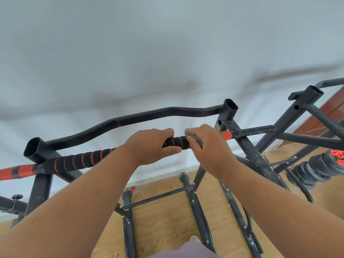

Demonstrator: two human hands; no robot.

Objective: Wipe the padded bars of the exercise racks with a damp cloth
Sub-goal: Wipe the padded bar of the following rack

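1. Your left hand (151, 144) curls round the padded bar (81, 161), likely steadying it; this grip sits just beside the cloth.
2. Your right hand (208, 146) clamps the green cloth (195, 139) around the bar (near its right-hand, orange end), so it can rub the foam.

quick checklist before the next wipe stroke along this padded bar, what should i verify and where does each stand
1. Cloth in hand: ok. The right hand grips the green cloth.
2. Cloth on the padding: ok. It is wrapped against the padded bar.
3. Bar steadied: ok. The left hand grips the bar just left of the cloth.
4. Path toward the right end: ok. A short orange section lies bare up to the upright post.
5. Path to the left: not ok. The left hand sits on the padding there.
6. Cloth damp: cannot tell.
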